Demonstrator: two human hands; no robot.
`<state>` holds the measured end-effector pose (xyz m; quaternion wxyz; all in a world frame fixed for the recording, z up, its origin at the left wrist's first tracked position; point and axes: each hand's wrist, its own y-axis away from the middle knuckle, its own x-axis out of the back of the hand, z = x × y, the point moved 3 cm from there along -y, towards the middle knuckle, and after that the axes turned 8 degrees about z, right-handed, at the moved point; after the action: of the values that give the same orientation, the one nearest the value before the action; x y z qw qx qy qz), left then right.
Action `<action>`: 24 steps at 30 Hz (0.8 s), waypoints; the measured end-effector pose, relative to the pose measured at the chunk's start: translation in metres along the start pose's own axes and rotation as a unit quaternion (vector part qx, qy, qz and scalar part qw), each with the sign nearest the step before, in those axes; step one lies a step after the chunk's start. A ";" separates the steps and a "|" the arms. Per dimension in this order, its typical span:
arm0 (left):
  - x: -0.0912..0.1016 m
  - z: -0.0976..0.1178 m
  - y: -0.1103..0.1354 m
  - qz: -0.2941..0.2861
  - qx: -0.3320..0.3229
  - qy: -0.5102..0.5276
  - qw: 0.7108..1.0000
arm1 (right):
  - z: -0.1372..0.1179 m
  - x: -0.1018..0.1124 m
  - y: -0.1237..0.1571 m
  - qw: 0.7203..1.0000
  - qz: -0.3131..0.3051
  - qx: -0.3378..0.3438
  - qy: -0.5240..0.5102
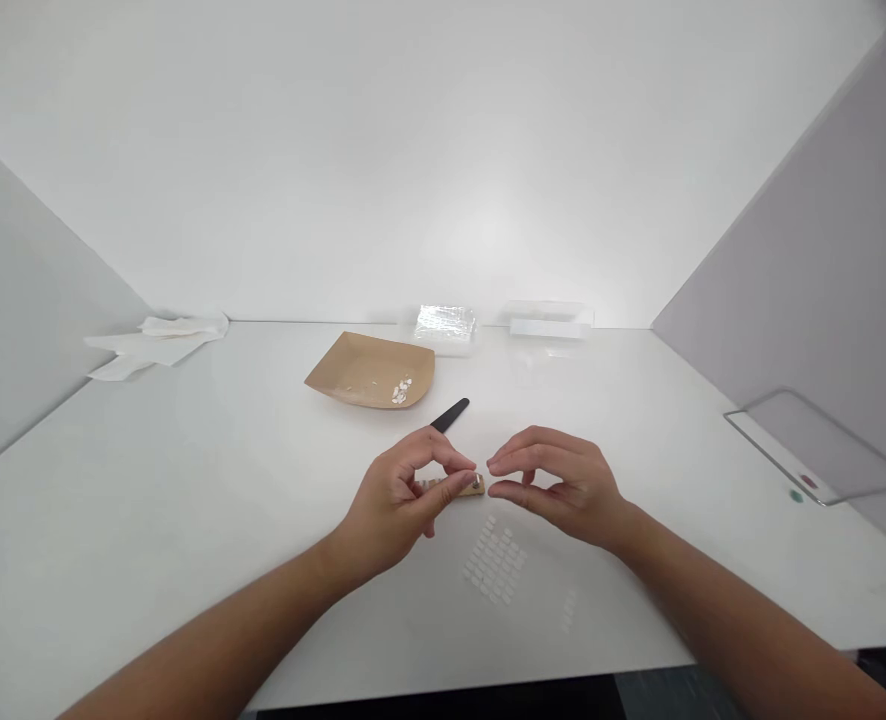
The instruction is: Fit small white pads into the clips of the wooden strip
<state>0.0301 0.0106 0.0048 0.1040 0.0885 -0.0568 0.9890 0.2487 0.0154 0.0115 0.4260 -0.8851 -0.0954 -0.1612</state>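
My left hand (405, 490) is closed, thumb and forefinger pinching near the right end of a small tan strip (477, 488). A tiny dark, shiny piece sits on that end, and whitish bits show along the strip behind the fingers. My right hand (555, 478) is just right of the strip, thumb and fingertips apart, with nothing visible between them. Below the hands lies a clear sheet of small oval tabs (495, 562). A black flat stick, like a nail file (451, 414), lies beyond my left hand, its near end hidden by that hand.
A brown paper tray (360, 360) with small white scraps stands behind the hands. Against the back wall are a shiny clear package (445, 325) and a clear box (550, 322). Crumpled white tissue (165, 343) lies back left. A wire-framed stand (780, 460) leans by the right wall.
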 end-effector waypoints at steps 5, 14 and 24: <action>-0.004 0.003 0.003 -0.024 0.017 0.026 0.999 | -0.003 -0.006 0.002 0.999 0.030 -0.005 -0.017; -0.006 0.001 0.005 -0.037 0.021 0.031 0.999 | -0.002 -0.009 0.005 0.999 0.008 -0.027 -0.046; -0.006 -0.002 0.003 -0.038 0.023 0.040 0.998 | 0.000 -0.009 0.005 0.998 -0.025 -0.048 -0.045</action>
<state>0.0347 0.0064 0.0016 0.1416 0.0538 -0.0263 0.9881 0.2421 0.0116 0.0046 0.3741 -0.9083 -0.1285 -0.1363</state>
